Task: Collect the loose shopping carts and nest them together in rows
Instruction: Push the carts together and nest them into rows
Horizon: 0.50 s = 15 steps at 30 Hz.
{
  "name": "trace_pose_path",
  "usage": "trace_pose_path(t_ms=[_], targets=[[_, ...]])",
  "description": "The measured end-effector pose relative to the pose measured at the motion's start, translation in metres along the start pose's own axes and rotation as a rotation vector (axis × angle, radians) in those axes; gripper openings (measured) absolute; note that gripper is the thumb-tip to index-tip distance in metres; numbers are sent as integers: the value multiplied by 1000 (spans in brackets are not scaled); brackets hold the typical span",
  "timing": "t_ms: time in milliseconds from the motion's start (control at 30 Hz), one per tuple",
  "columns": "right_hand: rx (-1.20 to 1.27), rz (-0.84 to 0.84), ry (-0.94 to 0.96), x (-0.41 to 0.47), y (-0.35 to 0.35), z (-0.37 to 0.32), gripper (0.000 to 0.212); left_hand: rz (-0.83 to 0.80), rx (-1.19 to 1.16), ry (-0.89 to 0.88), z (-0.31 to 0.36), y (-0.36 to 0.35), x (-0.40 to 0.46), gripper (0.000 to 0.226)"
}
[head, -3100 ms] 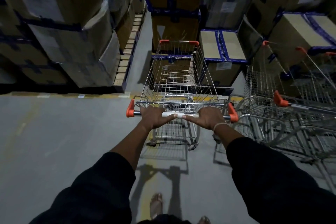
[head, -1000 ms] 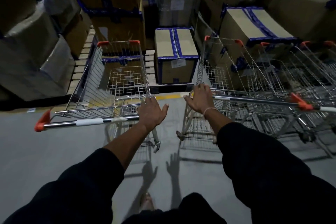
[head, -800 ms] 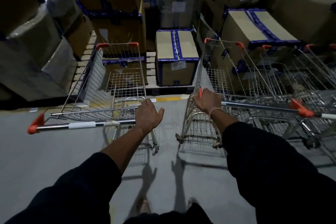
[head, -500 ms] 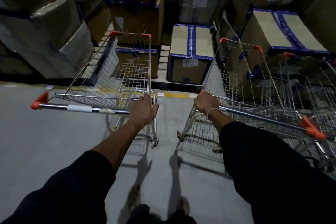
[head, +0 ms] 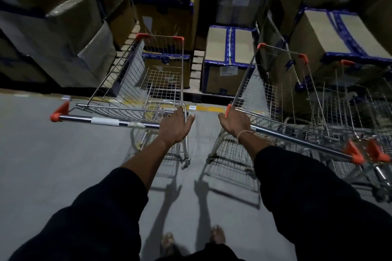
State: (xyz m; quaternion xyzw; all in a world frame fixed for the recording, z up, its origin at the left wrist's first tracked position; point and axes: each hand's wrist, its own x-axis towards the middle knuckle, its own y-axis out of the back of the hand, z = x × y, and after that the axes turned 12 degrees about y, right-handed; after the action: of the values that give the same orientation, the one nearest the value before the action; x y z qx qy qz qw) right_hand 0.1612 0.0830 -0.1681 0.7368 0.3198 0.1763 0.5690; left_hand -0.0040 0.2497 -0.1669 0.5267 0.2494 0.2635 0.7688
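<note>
Two wire shopping carts with orange corner caps stand side by side before me. The left cart (head: 152,82) points at the stacked boxes; my left hand (head: 175,126) grips the right end of its chrome handle bar. My right hand (head: 234,122) grips the left end of the right cart's (head: 273,95) handle, by its orange end cap. Further carts (head: 358,108) are bunched close against the right cart on its right side; whether they are nested into it I cannot tell.
Stacked cardboard boxes with blue tape (head: 228,57) on wooden pallets (head: 196,70) close off the space ahead, left and right. A yellow floor line (head: 209,108) runs along the pallets. Grey concrete floor (head: 42,154) spreads to the left. My feet (head: 191,239) show at the bottom.
Both hands were on the single cart's handle three seconds ago. My right hand has moved to the right cart's handle and closed on it; my left hand has slid to the bar's right end.
</note>
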Motion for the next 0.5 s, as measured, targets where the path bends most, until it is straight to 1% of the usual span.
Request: trace_pose_path(t_ms=[200, 367, 433, 500], targets=[[36, 44, 95, -20, -12, -35, 61, -32, -70, -5, -6, 5, -1, 55], [103, 20, 117, -25, -16, -68, 66, -51, -81, -38, -20, 9, 4, 52], [145, 10, 91, -24, -16, -78, 65, -30, -95, -63, -27, 9, 4, 50], [136, 14, 87, -23, -18, -83, 60, 24, -133, -61, -32, 10, 2, 46]])
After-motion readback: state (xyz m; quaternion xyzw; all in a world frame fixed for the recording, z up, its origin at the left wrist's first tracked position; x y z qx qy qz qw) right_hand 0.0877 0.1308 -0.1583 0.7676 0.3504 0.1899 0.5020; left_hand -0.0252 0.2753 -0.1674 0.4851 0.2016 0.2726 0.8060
